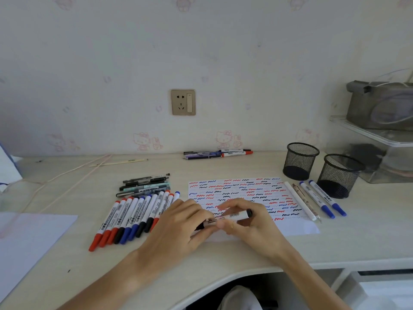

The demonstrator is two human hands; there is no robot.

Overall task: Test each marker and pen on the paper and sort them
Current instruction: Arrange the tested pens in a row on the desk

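A white marker with black ends (232, 217) lies level between both my hands, above the lower part of the paper (243, 193), which is covered in red, blue and black squiggles. My left hand (178, 224) grips its capped left end; my right hand (248, 218) grips the barrel near the right end. A row of several red, blue and black markers (131, 218) lies left of the paper, with several dark pens (145, 185) behind it. To the right of the paper sit two blue markers (324, 201) and two slim pens (302, 201).
Two black mesh pen cups (300, 161) (339, 175) stand at the back right, beside a clear shelf (380, 139). More pens (216, 154) lie by the wall. A blank sheet (29, 240) sits at the left, thin cords (67, 177) cross the desk, and the desk's curved front edge (223, 280) runs below my arms.
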